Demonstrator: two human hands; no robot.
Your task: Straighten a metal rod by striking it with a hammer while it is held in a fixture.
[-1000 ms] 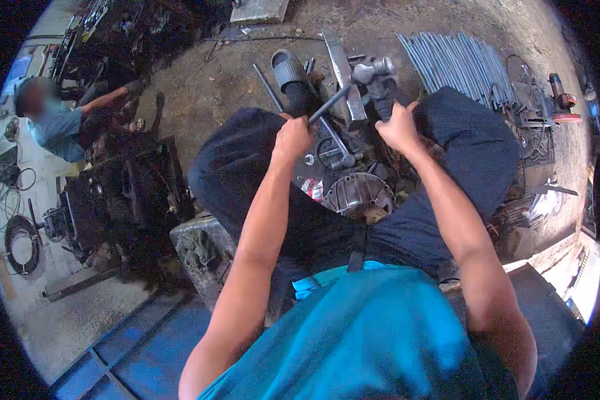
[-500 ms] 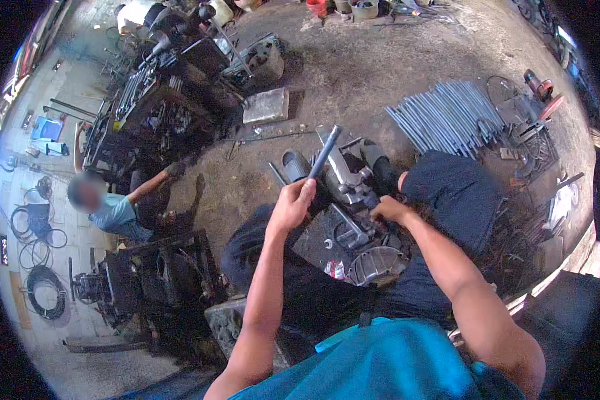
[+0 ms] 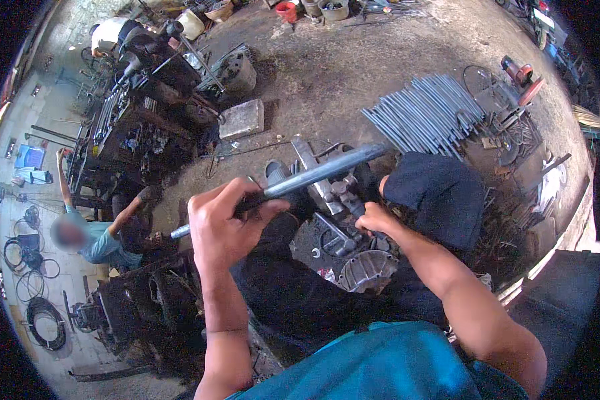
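My left hand point(image 3: 223, 223) is raised, its fingers wrapped round a grey metal rod point(image 3: 327, 168). The rod slants up to the right and looks narrower at its lower left end. Lower and to the right, my right hand point(image 3: 377, 219) is closed at a dark handle-like piece point(image 3: 357, 205) beside a metal clamp-like fixture point(image 3: 343, 190). What exactly this hand grips is partly hidden by its fingers. A flat metal bar point(image 3: 307, 153) stretches away from the fixture. Below lie a round ribbed metal cover point(image 3: 369, 271) and a small open-ended wrench point(image 3: 316, 253).
Many similar rods point(image 3: 423, 113) lie in a row on the floor ahead right, near a red-and-black power tool point(image 3: 517, 71). A pale block point(image 3: 241, 120) sits ahead left. A co-worker point(image 3: 107, 237) sits beside dark machinery point(image 3: 147, 130) at the left; another person bends farther back.
My left hand has come up and left, closer to view, and the rod has tilted from steep to nearly level. My right hand stays at the fixture. The whole view has shifted slightly.
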